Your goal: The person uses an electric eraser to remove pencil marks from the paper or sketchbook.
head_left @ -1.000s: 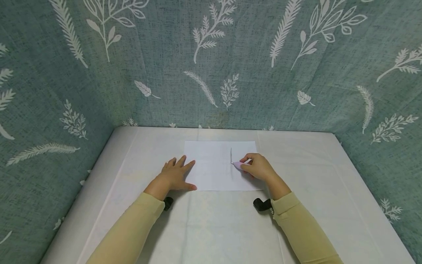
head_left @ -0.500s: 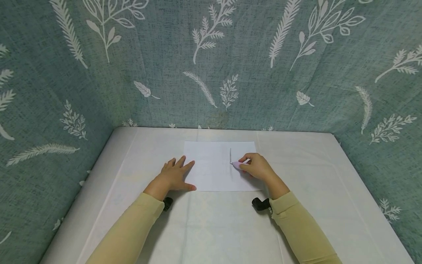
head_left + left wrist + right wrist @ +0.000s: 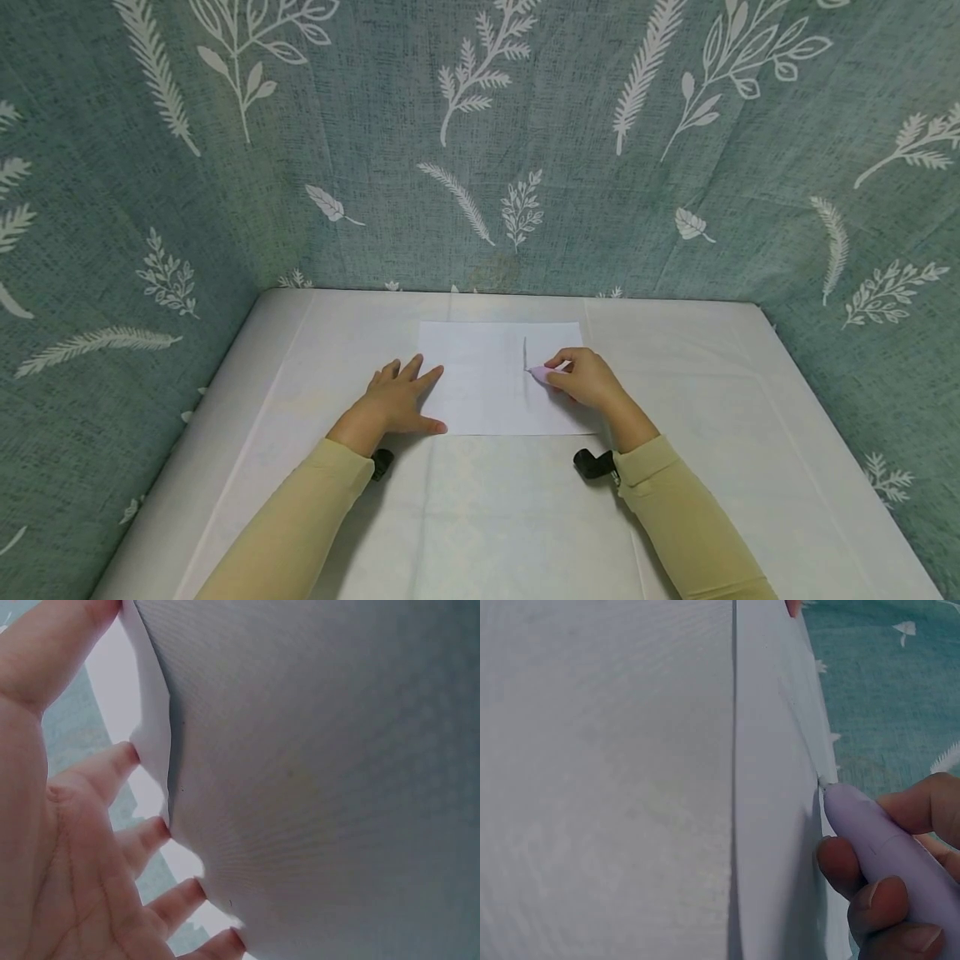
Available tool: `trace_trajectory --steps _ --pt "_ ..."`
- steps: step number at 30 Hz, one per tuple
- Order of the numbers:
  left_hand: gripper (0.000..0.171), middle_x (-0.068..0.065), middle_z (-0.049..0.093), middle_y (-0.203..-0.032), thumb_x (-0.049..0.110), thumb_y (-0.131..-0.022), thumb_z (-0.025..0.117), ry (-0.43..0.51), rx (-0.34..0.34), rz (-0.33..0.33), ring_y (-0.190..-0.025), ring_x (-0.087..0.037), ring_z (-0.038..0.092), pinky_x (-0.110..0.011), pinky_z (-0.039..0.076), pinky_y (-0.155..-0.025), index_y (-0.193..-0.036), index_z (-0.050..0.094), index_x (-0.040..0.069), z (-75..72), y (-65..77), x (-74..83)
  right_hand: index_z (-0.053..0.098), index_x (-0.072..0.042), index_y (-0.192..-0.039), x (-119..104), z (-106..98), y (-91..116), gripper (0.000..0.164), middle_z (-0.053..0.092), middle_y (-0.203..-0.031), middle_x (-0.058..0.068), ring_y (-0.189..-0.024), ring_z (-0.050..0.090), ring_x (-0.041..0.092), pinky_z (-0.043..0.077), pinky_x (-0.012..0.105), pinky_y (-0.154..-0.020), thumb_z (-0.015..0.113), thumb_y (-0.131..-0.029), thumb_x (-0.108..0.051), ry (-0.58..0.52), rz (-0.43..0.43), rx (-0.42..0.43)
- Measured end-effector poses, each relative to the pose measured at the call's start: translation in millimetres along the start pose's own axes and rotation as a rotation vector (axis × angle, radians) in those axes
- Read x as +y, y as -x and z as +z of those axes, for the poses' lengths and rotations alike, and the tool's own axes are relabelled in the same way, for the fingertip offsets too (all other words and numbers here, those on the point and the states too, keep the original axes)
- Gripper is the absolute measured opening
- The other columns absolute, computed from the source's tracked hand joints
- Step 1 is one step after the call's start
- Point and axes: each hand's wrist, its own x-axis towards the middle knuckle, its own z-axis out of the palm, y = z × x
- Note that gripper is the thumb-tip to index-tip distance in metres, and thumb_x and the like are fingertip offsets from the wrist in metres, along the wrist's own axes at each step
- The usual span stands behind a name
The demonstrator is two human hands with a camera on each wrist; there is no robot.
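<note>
A sheet of white paper [image 3: 476, 375] lies flat on the table. My left hand [image 3: 397, 400] rests at its left edge with the fingers spread, and the left wrist view shows the fingertips [image 3: 154, 825] touching the surface. My right hand [image 3: 588, 379] pinches a thick lavender pen-shaped tool [image 3: 870, 832] between thumb and fingers. Its small grey tip [image 3: 825, 782] meets the paper. A dark straight line [image 3: 525, 352] runs up from the tip, and a fainter one continues below. Whether this line is drawn or cut, I cannot tell.
A white cloth covers the table [image 3: 495, 517]. Behind and at both sides hangs green leaf-patterned fabric [image 3: 375, 217]. A black wrist camera [image 3: 592, 464] sits below the right hand, and another [image 3: 382, 463] by the left.
</note>
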Motion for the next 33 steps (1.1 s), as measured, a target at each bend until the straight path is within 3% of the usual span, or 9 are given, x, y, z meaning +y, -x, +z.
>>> trace_trajectory --steps 33 --pt "0.103 -0.020 0.010 -0.166 0.064 -0.080 0.074 -0.004 -0.015 0.001 -0.148 -0.052 0.010 -0.066 0.012 -0.116 -0.160 0.026 0.022 -1.0 -0.6 0.2 0.066 -0.009 -0.111 -2.9 -1.4 0.2 0.022 0.070 -0.073 0.002 -0.049 0.054 0.016 0.046 0.031 -0.055 0.068 -0.093 -0.022 0.023 0.005 -0.026"
